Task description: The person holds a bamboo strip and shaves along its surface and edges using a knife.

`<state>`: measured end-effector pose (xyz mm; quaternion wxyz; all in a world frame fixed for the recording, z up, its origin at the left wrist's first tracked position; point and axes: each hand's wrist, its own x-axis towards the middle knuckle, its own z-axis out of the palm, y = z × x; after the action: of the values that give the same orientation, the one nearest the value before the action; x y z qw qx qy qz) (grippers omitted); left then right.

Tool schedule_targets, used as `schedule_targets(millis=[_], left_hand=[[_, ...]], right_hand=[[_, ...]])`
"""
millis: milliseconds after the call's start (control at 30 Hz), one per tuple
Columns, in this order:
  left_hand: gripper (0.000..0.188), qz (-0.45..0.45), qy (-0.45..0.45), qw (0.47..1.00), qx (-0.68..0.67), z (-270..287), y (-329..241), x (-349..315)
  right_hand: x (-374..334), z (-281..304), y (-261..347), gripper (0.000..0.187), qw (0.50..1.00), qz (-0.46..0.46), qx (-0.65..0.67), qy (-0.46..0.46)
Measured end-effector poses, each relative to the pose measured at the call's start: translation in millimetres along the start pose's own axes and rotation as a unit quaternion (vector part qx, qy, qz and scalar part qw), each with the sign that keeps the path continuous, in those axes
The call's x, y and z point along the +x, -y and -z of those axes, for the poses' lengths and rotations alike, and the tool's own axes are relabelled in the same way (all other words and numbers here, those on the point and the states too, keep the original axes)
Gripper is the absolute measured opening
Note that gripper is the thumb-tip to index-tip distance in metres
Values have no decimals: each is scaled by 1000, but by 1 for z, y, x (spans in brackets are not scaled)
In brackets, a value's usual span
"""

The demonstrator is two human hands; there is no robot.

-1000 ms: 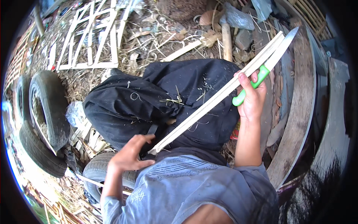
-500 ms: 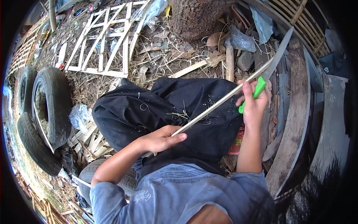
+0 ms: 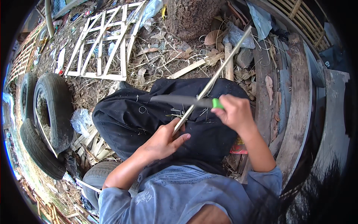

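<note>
My left hand is closed around the lower end of a long, thin bamboo strip, which slants up and to the right over my lap. In my right hand is the green handle of a knife, its fingers wrapped round it. The blade points left and crosses the strip near the middle; its far part looks blurred. Whether the edge touches the strip I cannot tell. Under both lie my dark trousers, with several small shavings on them.
A lattice frame of pale strips lies on the littered ground ahead, beside a tree trunk. Old tyres stand at the left. Weathered planks run along my right. Another flat strip rests beyond my knees.
The knife has swung down and left, from pointing up right to lying across the strip. The strip now stands steeper, and my left hand has risen slightly.
</note>
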<state>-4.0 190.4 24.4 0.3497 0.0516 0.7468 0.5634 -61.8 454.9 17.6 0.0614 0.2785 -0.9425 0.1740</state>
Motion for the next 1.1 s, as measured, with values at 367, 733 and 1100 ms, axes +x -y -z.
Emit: schedule_targets(millis=[367, 733, 1100], left_hand=[[23, 52, -52, 988, -134, 14, 39, -37], [38, 24, 5, 998, -50, 16, 17, -29], [34, 89, -73, 975, -188, 28, 52, -43]], right_hand=[[11, 68, -29, 41, 935, -330, 37, -122], [35, 2, -37, 49, 972, -227, -58, -12], [-70, -23, -88, 51, 958, -264, -30, -103]])
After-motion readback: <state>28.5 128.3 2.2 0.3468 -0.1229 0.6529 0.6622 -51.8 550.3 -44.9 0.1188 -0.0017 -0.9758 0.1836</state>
